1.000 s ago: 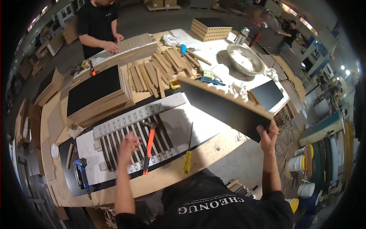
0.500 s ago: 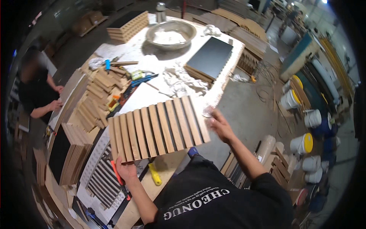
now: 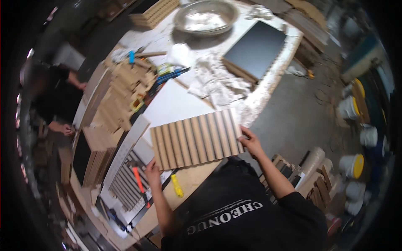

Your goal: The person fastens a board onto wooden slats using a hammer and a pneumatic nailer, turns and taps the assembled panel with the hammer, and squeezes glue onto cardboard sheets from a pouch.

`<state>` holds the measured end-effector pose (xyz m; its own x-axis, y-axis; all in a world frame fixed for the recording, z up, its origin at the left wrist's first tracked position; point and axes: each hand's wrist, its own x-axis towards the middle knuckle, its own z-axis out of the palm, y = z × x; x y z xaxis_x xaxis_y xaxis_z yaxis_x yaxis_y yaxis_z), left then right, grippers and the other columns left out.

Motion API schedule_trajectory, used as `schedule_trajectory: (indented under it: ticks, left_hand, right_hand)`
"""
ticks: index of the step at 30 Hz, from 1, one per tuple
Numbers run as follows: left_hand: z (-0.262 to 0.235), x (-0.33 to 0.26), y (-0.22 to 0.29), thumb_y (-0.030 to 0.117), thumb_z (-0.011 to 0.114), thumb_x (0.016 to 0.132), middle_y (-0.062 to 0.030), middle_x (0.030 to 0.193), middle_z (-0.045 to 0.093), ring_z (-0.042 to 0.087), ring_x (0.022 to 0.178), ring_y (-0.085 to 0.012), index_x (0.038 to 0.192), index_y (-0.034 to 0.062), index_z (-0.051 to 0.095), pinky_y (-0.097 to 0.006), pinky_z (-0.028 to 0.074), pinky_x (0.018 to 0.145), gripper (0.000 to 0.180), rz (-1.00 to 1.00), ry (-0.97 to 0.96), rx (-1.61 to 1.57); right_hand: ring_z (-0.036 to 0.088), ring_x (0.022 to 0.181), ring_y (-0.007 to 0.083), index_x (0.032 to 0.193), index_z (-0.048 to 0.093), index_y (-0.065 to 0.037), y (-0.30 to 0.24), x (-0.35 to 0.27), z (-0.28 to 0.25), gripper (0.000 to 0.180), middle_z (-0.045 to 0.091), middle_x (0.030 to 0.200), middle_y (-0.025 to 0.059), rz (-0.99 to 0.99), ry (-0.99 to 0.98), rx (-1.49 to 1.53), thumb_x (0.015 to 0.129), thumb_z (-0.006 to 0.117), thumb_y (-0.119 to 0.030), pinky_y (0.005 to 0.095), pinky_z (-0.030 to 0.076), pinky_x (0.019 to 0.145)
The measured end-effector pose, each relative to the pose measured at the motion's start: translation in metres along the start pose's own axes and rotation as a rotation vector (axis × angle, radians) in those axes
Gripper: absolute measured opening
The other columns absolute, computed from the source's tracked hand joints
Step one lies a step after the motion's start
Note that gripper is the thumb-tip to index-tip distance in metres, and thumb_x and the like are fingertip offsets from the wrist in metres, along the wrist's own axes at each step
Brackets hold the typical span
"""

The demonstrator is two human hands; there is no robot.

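A slatted wood panel (image 3: 197, 140), light strips with dark gaps between them, is held up in front of me above the bench. My left hand (image 3: 153, 172) grips its lower left corner. At the right edge my right hand (image 3: 251, 143) is closed on the panel, thumb and fingers at its side. Below the panel lie an orange-handled tool (image 3: 138, 180) close to my left hand and a yellow tool (image 3: 177, 186) on the bench. Another slatted panel (image 3: 127, 184) rests on the bench at lower left, partly under the orange-handled tool.
Ahead are a metal basin (image 3: 180, 19), crumpled white cloths (image 3: 215, 79) and a stack with a dark top (image 3: 255, 48). Loose wood strips (image 3: 117, 98) are heaped left of centre, beside stacked panels (image 3: 98, 157). A co-worker (image 3: 54, 100) stands at far left; buckets (image 3: 349, 108) line the right.
My right hand, open near the panel's right edge before, has closed on it. The panel has tilted a little, and the whole view has shifted.
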<state>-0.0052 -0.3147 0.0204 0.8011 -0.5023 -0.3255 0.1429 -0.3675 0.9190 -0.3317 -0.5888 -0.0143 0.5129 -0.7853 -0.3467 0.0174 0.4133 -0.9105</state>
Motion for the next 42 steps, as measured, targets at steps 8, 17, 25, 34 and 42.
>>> schedule_trajectory:
  ticks: [8, 17, 25, 34, 42]
  left_hand:
    - [0.015, -0.018, 0.026, 0.008, 0.061, 0.076, -0.0117, 0.086, 0.06, 0.056, 0.082, -0.0269, 0.096, 0.0071, 0.069, -0.036, 0.045, 0.076, 0.022, 0.286, 0.2, 0.806]
    - [0.035, -0.028, 0.005, 0.004, 0.066, 0.076, -0.011, 0.097, 0.056, 0.057, 0.085, -0.0175, 0.111, 0.002, 0.061, -0.027, 0.046, 0.077, 0.035, 0.235, 0.271, 0.261]
    - [0.026, -0.002, 0.05, -0.005, 0.058, 0.082, -0.0109, 0.109, 0.061, 0.058, 0.096, -0.014, 0.118, -0.0046, 0.054, -0.026, 0.045, 0.087, 0.036, 0.213, 0.155, -0.49]
    - [0.072, 0.026, 0.091, 0.044, 0.047, 0.092, -0.0129, 0.126, 0.05, 0.049, 0.114, -0.0265, 0.13, 0.0034, 0.04, -0.041, 0.044, 0.093, 0.056, -0.007, 0.056, -1.131]
    - [0.045, 0.062, 0.043, 0.035, 0.051, 0.09, -0.0086, 0.123, 0.053, 0.052, 0.111, -0.0245, 0.127, 0.0059, 0.045, -0.039, 0.042, 0.095, 0.048, -0.162, -0.063, -0.935]
  right_hand:
    - [0.052, 0.112, 0.0177, 0.126, 0.05, 0.0, -0.003, 0.009, 0.002, 0.048, 0.057, 0.12, 0.0112, -0.036, 0.094, -0.147, 0.079, 0.06, -0.002, 0.0295, 0.038, 0.095]
    - [0.056, 0.101, 0.0164, 0.127, 0.044, 0.004, -0.006, 0.015, 0.025, 0.043, 0.057, 0.114, 0.0127, 0.0, 0.27, 0.013, 0.086, 0.055, -0.003, 0.0282, 0.043, 0.088]
    - [0.056, 0.095, 0.0154, 0.118, 0.045, 0.0, -0.045, -0.005, 0.063, 0.034, 0.058, 0.107, 0.0108, -0.155, 0.409, 0.122, 0.086, 0.056, -0.004, 0.0281, 0.045, 0.084]
    - [0.056, 0.103, 0.0238, 0.125, 0.044, -0.001, -0.04, 0.008, 0.124, 0.044, 0.056, 0.115, 0.011, 0.187, -0.029, 0.506, 0.093, 0.047, -0.032, 0.0387, 0.045, 0.091]
    - [0.047, 0.117, 0.0189, 0.142, 0.022, -0.007, -0.077, 0.008, 0.093, 0.088, 0.036, 0.138, 0.0105, 0.2, -0.887, 0.132, 0.071, 0.072, 0.002, 0.0319, 0.044, 0.094]
